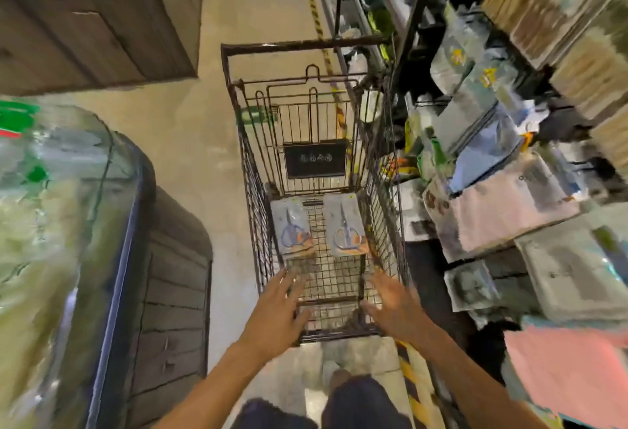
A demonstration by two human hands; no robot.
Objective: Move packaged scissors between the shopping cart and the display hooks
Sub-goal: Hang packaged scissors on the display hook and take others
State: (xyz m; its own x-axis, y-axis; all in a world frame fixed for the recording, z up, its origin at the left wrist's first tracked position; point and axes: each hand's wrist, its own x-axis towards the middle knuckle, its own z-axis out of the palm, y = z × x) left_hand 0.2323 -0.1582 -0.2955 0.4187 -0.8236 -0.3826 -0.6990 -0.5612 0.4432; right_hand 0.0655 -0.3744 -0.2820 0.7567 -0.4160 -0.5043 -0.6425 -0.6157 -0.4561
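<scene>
2 scissor packs lie flat in the cart [253, 170], ahead of the fingers: left pack [293, 230] beyond the left hand [277, 309], right pack [346, 226] beyond the right hand [396, 306], bare wire floor betw. them. Both hands hover over the near rim, fingers spread, holding nothing; blurred, so contact w/ rim is prob. none. Packed display shelf [509, 211] sits close right of the right fingers; open floor [190, 143] left.

Dark wire-metal cart [258, 224], matt; scissors packs [294, 228] glossy plastic; floor [204, 139] smooth.
</scene>
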